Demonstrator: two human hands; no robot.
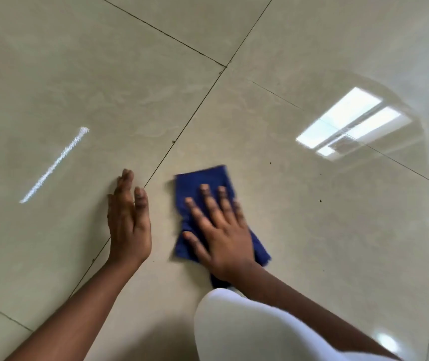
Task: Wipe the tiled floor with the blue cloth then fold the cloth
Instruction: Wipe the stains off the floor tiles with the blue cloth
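Note:
A dark blue cloth (203,178) lies flat on the glossy beige tiled floor (312,230), near the middle of the view. My right hand (218,230) presses down on it with fingers spread, covering its near half; the cloth's far edge is motion-blurred. My left hand (130,220) rests on the floor just left of the cloth, fingers together and pointing away, across a dark grout line (182,131). It holds nothing and does not touch the cloth.
My knee in white fabric (247,329) fills the lower middle, just behind the cloth. Dark grout lines cross the tiles. A window reflection (351,123) shines at right and a thin light streak (54,165) at left. Small dark specks (320,201) dot the right tile.

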